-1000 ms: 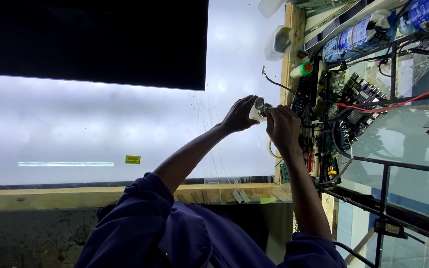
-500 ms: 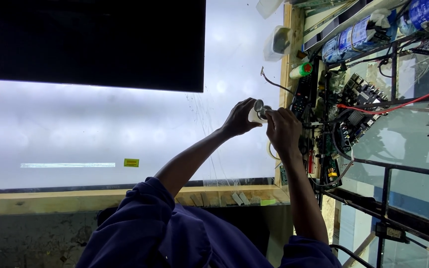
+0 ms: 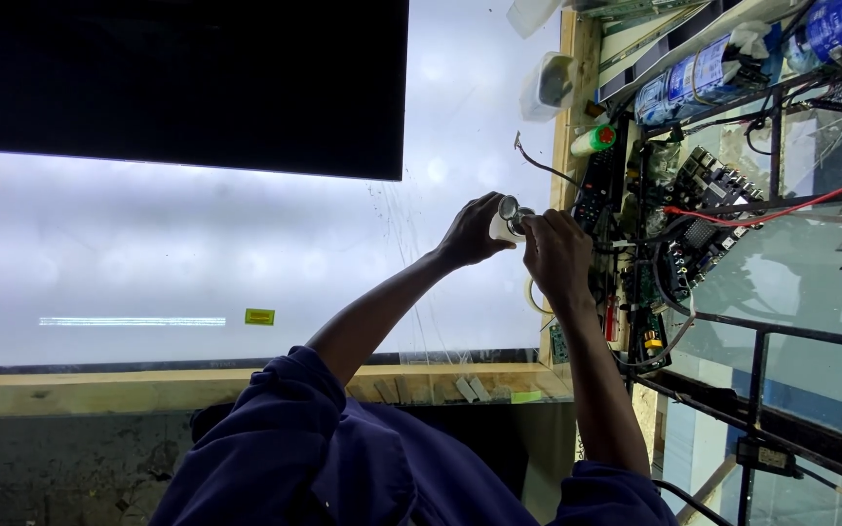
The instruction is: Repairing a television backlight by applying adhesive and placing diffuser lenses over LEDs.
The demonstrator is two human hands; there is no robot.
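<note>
My left hand (image 3: 473, 232) and my right hand (image 3: 555, 253) meet over the right part of a large lit white panel (image 3: 197, 253). Between the fingers of both hands is a small white object with round shiny lens-like parts (image 3: 509, 216). The left hand grips its white body; the right hand's fingertips pinch its upper end. My dark blue sleeves (image 3: 294, 438) fill the bottom of the view.
A black sheet (image 3: 177, 78) covers the panel's upper left. A small yellow sticker (image 3: 259, 316) lies on the panel. Right of the wooden frame (image 3: 565, 117) are circuit boards (image 3: 704, 195), a remote control (image 3: 592, 185), red wire (image 3: 782, 209), bottles (image 3: 694, 78) and a glass shelf (image 3: 801, 282).
Both hands have stayed together on the small object, with only slight shifts of the fingers; the view has barely moved.
</note>
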